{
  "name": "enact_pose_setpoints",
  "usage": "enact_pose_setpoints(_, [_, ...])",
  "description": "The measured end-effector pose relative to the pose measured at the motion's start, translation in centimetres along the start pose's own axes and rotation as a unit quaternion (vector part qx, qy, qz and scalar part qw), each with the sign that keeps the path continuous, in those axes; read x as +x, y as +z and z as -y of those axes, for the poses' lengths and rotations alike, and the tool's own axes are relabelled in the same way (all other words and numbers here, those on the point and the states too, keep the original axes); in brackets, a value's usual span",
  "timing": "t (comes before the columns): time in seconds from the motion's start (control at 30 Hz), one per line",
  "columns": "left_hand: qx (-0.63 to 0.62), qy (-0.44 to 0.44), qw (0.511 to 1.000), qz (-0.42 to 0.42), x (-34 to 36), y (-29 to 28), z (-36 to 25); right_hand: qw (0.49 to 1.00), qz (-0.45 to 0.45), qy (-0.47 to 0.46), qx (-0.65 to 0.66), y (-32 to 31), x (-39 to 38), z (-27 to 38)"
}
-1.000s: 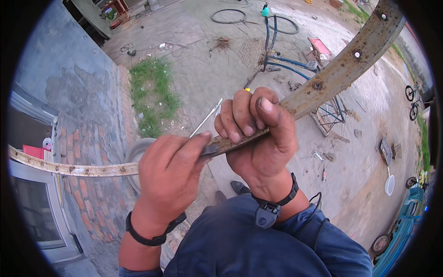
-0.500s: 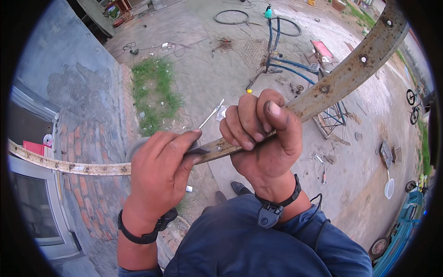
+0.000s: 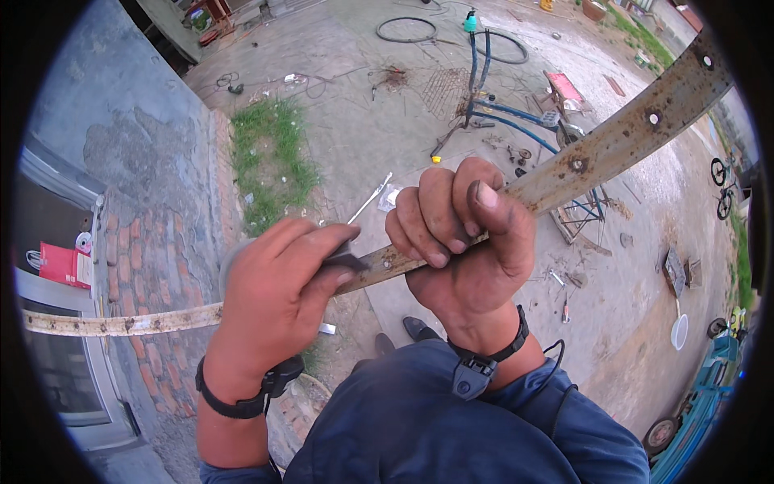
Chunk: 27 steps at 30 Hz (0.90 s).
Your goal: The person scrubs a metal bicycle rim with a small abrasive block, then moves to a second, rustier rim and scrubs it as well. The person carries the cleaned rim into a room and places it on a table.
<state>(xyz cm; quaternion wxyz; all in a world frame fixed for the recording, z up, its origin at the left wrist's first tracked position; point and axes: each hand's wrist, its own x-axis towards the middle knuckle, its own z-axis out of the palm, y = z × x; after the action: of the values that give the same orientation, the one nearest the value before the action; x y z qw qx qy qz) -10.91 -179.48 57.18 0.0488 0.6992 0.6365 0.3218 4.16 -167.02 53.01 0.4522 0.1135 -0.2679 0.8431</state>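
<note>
The left hand (image 3: pixel 270 294) has drawn leftward from the right hand (image 3: pixel 476 246), baring more of the metal rim (image 3: pixel 615 143) between them. The rim's left stretch has swung nearer, uncovering more of the red bag (image 3: pixel 60 264). The left hand's dark piece (image 3: pixel 347 259) seems more tipped up, though it's half hidden.

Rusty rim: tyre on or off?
Off where visible: the rim shows bare rusty metal, with light coming through its holes.
</note>
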Motion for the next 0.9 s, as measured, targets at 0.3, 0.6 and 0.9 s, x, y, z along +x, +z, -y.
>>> enact_pose_setpoints(0.3, [-0.002, 0.006, 1.0, 0.014, 0.0, -0.4, -0.2, 1.0, 0.003, 0.017, 0.008, 0.1, -0.3, -0.3])
enact_pose_setpoints(0.6, [-0.008, 0.002, 1.0, -0.003, -0.4, 0.0, 0.0, 1.0, -0.005, 0.024, 0.014, 0.2, -0.4, -0.6])
enact_pose_setpoints(0.9, [-0.029, 0.014, 0.999, -0.019, 0.0, 0.3, 0.1, 1.0, 0.0, 0.024, 0.015, 0.3, -0.2, -0.9])
